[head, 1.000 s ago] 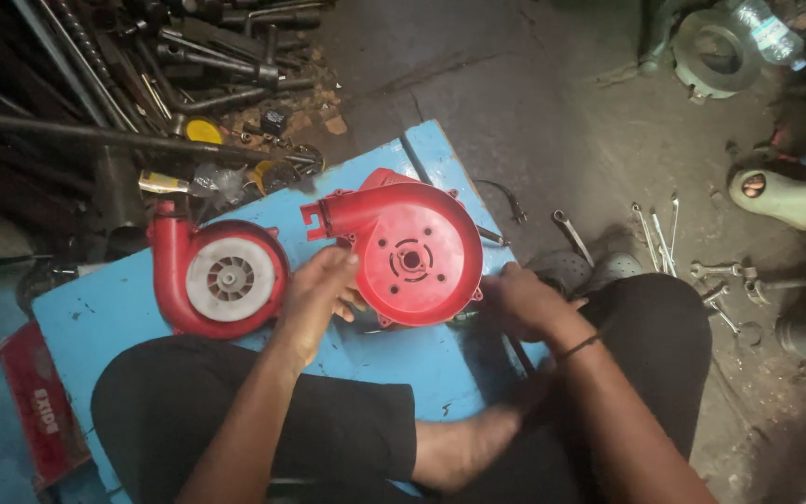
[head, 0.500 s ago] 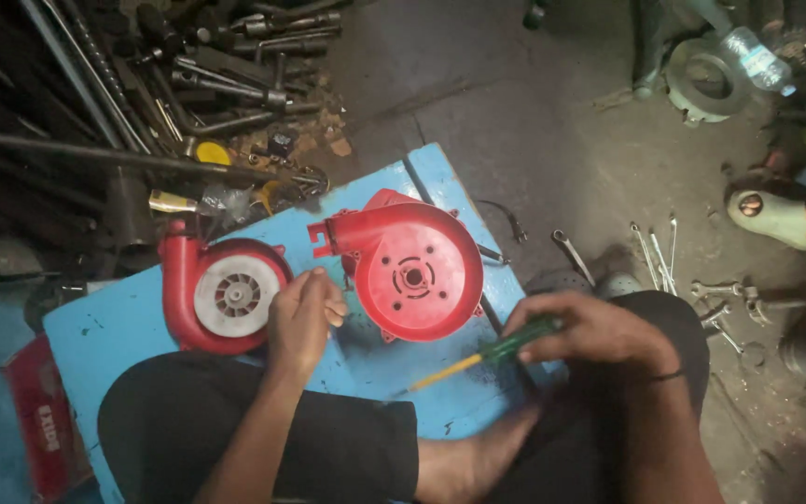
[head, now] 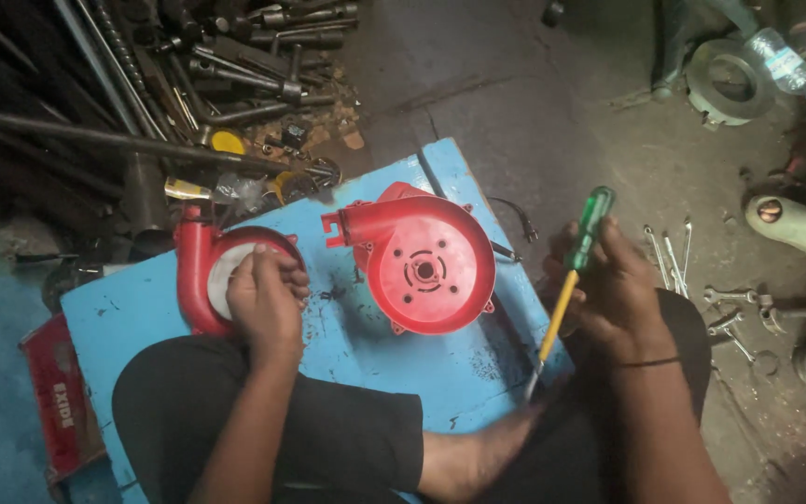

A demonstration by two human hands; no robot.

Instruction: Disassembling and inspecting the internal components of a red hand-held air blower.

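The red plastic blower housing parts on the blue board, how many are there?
2. One red round housing half lies at the board's left, under the left hand. The other red round housing half lies free at the middle. None seems hidden.

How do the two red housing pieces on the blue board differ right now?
The left red housing piece lies partly under the left hand, with a pale round centre showing; the right red housing piece lies untouched and fully in view. The right one shows a closed red face with a small central hole; the left one's face is mostly hidden. Both are red, rounded shells with an outlet spout, resting on the blue board.
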